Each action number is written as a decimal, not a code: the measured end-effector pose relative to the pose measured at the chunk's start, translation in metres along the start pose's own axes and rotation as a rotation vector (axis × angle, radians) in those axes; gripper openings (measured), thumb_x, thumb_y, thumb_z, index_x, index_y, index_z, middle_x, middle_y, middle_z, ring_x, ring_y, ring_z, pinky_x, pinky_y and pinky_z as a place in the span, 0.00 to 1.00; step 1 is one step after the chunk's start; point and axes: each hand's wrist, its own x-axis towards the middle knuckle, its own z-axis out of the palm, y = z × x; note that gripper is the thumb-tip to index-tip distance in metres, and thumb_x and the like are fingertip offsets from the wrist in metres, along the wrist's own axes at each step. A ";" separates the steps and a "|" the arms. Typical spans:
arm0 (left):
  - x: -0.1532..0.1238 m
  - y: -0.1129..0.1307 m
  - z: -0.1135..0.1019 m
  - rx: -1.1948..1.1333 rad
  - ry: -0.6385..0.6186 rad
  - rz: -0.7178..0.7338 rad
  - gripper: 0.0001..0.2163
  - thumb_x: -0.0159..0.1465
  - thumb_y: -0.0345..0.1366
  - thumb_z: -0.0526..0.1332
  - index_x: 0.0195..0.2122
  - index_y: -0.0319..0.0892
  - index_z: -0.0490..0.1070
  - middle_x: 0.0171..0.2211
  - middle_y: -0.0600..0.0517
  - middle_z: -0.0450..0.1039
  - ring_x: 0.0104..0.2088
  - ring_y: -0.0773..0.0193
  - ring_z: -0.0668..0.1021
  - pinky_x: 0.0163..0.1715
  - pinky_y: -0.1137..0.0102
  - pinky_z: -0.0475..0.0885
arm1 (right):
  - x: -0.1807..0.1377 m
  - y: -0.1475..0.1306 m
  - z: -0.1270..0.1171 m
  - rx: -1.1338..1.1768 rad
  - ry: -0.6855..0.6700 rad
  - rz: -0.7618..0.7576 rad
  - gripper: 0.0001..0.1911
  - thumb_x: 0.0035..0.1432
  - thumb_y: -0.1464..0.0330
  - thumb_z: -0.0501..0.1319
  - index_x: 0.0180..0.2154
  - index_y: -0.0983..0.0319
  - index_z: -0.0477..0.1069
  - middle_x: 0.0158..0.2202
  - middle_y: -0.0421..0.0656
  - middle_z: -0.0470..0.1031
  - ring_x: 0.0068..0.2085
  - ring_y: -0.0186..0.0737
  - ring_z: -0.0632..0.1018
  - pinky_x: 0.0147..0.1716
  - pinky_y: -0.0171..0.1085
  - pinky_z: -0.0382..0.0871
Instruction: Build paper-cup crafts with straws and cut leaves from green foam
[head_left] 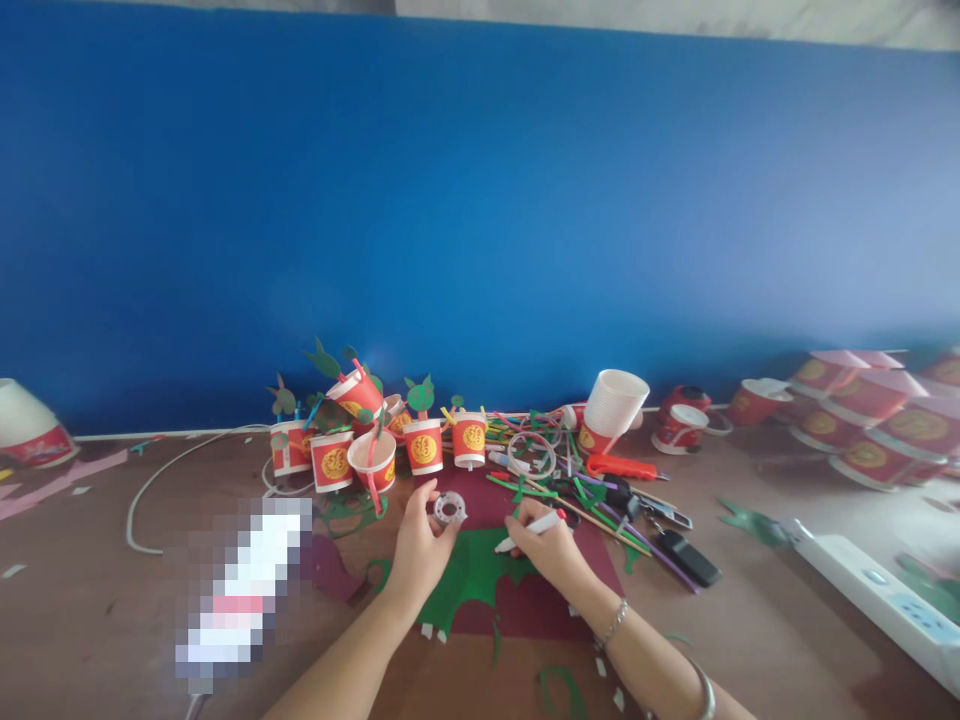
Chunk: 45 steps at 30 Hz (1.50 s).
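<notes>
My left hand (420,558) pinches a small clear tape roll (459,518) between thumb and fingers, raised above the paper. In my right hand (547,548) is a white marker pen (544,523) with a red end, its other end pointing left and down. Under both hands lies a sheet of green paper (466,575) with jagged cut edges, on top of dark red paper (529,615). Small white scraps and a green paper offcut (561,692) lie near the front. Just beyond my left hand stands a red-and-white paper cup (424,447) with a green animal-head cutout.
More decorated cups (332,462) stand left of centre. A white cup stack (611,405), an orange utility knife (621,467), straws and a black key fob (686,557) lie right. A white power strip (885,600) is far right, a pixelated object (244,590) left. A blue panel (480,220) rises behind.
</notes>
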 end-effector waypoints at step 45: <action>0.001 -0.004 0.000 0.039 -0.001 0.014 0.24 0.54 0.38 0.60 0.52 0.39 0.60 0.43 0.46 0.68 0.22 0.70 0.71 0.27 0.68 0.71 | -0.001 -0.010 0.001 -0.066 0.075 0.019 0.15 0.52 0.58 0.58 0.20 0.58 0.58 0.18 0.37 0.73 0.24 0.37 0.73 0.22 0.32 0.60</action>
